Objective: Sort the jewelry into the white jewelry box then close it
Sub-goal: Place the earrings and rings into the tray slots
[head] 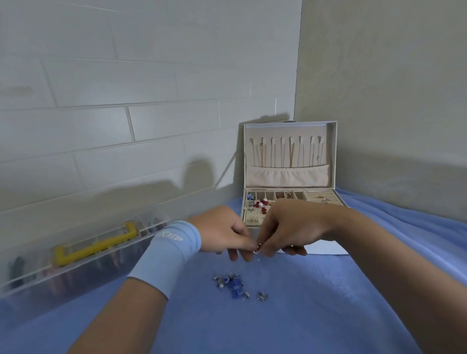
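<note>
We are pinching a tiny red earring (257,247) at frame centre between left hand (220,232) and right hand (292,225), which are hiding most of it; its post is perhaps pointing downward. The white jewelry box (334,157) is standing open just behind.

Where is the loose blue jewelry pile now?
Head view, centre: the pile lies on the blue cloth, just nearer than the left hand and right hand, which pinch a red piece before the white jewelry box.

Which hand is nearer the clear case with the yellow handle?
Left. The left hand is to the right of the clear case; the right hand lies farther right, before the white jewelry box. Both pinch a red earring.
</note>
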`<state>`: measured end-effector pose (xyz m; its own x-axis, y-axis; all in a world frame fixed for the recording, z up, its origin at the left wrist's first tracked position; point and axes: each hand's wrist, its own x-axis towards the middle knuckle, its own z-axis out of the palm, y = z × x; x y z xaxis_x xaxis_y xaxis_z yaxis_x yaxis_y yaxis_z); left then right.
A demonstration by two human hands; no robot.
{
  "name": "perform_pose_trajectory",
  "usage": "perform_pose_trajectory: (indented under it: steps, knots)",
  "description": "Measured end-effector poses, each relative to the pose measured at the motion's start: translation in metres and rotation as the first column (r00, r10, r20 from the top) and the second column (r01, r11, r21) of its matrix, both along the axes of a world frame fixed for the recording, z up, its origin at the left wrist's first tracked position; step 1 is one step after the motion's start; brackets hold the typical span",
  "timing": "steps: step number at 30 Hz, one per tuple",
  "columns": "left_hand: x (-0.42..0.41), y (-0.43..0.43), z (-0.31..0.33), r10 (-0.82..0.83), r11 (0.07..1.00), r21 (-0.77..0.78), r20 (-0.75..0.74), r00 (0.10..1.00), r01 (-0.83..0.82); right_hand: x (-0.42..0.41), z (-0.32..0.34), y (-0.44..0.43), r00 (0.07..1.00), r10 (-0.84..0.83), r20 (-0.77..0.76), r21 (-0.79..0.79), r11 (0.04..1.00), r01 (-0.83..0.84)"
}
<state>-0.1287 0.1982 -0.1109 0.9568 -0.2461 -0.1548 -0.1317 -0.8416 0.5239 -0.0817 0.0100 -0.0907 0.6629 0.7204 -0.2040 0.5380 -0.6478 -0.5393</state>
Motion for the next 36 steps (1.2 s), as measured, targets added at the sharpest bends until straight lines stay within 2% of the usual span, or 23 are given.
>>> perform_pose_trajectory:
  steps: [5, 8, 11, 13, 16, 20, 24, 26, 31, 36]
  knots:
    - [-0.005, -0.006, 0.007, 0.026, 0.998, -0.056, 0.012, 1.0, -0.025, -0.001, 0.002, -0.003, 0.998, -0.035, -0.044, 0.074, 0.997, 0.038]
    - [-0.009, -0.008, 0.01, -0.024, 0.998, 0.06, -0.06, 0.998, 0.028, 0.001, 0.006, -0.007, 0.997, -0.073, 0.005, 0.08, 0.994, 0.072]
    - [-0.013, -0.017, 0.006, -0.099, 0.965, 0.226, -0.16, 0.982, 0.134, 0.005, 0.011, -0.013, 0.992, -0.122, 0.012, 0.155, 0.981, 0.119]
    - [-0.012, -0.026, 0.0, -0.112, 0.947, 0.275, -0.21, 0.971, 0.169, 0.006, 0.013, -0.016, 0.991, -0.137, 0.011, 0.187, 0.973, 0.132]
    - [-0.009, -0.034, -0.007, -0.118, 0.943, 0.28, -0.229, 0.966, 0.181, 0.008, 0.014, -0.018, 0.986, -0.163, 0.036, 0.196, 0.969, 0.153]
    - [-0.008, -0.034, -0.009, -0.114, 0.953, 0.258, -0.173, 0.978, 0.157, 0.015, 0.018, -0.024, 0.974, -0.224, 0.036, 0.265, 0.942, 0.207]
    - [-0.001, -0.028, 0.003, -0.121, 0.974, 0.185, -0.07, 0.99, 0.132, 0.042, 0.023, -0.034, 0.923, -0.369, 0.108, 0.394, 0.869, 0.301]
    - [0.003, -0.029, 0.008, -0.138, 0.977, 0.153, -0.088, 0.987, 0.15, 0.062, 0.024, -0.038, 0.883, -0.447, 0.145, 0.424, 0.834, 0.353]
    - [0.007, -0.047, -0.005, -0.136, 0.937, 0.287, -0.232, 0.963, 0.201, 0.107, 0.016, -0.037, 0.81, -0.522, 0.268, 0.321, 0.841, 0.436]
    - [0.007, -0.052, -0.004, -0.093, 0.932, 0.321, -0.242, 0.966, 0.17, 0.129, -0.003, -0.023, 0.802, -0.486, 0.348, 0.211, 0.874, 0.438]
